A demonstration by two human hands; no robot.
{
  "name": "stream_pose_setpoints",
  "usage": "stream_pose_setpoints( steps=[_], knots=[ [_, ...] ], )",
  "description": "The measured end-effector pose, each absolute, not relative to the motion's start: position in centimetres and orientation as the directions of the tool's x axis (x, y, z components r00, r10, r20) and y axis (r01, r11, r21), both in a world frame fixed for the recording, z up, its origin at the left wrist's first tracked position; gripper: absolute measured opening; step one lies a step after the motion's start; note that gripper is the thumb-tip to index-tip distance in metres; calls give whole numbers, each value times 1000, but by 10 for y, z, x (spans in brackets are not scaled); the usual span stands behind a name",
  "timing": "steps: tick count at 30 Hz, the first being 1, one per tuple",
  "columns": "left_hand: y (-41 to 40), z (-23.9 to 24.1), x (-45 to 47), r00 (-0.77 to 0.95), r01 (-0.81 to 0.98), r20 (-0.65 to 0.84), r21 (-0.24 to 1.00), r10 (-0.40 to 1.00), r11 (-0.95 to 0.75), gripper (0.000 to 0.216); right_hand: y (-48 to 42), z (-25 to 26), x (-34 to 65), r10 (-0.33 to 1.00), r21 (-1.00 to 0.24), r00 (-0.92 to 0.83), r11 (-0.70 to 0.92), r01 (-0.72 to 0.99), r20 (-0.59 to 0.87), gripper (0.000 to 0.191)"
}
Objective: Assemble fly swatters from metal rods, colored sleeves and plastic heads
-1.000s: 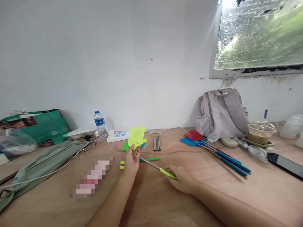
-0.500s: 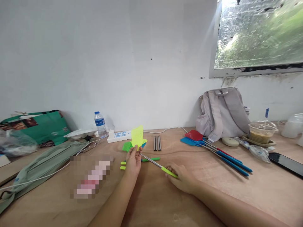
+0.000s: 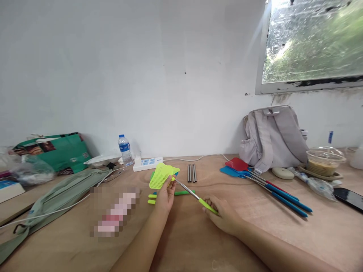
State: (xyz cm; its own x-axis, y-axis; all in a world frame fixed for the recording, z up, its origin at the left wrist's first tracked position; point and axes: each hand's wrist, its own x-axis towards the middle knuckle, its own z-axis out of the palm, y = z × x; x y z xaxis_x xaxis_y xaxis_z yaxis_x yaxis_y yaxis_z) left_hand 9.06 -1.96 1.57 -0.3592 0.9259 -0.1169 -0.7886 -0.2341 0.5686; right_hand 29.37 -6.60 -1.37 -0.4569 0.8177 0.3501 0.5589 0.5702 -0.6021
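Observation:
A yellow-green fly swatter with a metal shaft is held between my two hands above the table. My left hand pinches it where the mesh head meets the shaft. Around its yellow-green grip, at the other end, my right hand is closed. The perforated head tilts to the left, partly covering other heads and a blue edge behind it. Beneath, a green handle and yellow-green handle ends lie on the table, partly hidden by my left hand. Several metal tubes rest just beyond.
Red and blue fly swatters lie in a pile at the right, before a grey backpack. A drink cup and phone are farther right. At the back left stand a power strip, water bottle and green bag.
The swatter's head has turned from nearly upright to tilted left and lower. Both hands still hold the swatter. The whole view has shifted slightly.

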Motion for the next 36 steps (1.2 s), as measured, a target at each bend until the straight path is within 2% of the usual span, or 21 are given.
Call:
stream_pose_setpoints(
  steps=[7,14,18,20,30,36],
  knots=[
    [-22,18,92,-307,-771,-109,611,945,-180,15,-68,-10,294,816,-587,-474,571,574,330,16],
    [-19,15,86,-346,-632,-16,743,938,-221,9,-65,-10,297,817,-566,-470,572,594,333,27],
    [-19,15,81,-323,-508,79,826,943,-243,20,-61,-13,298,807,-576,-466,588,568,363,31],
    [-19,16,79,-295,-478,76,852,953,-215,23,-60,-15,299,809,-573,-461,586,573,365,32],
    [-24,13,85,-207,-444,48,885,977,-138,25,-60,-15,303,808,-515,-443,590,622,389,33],
    [-26,15,84,-39,-454,37,889,999,-50,23,-58,-19,304,782,-523,-440,623,582,441,32]
  ],
)
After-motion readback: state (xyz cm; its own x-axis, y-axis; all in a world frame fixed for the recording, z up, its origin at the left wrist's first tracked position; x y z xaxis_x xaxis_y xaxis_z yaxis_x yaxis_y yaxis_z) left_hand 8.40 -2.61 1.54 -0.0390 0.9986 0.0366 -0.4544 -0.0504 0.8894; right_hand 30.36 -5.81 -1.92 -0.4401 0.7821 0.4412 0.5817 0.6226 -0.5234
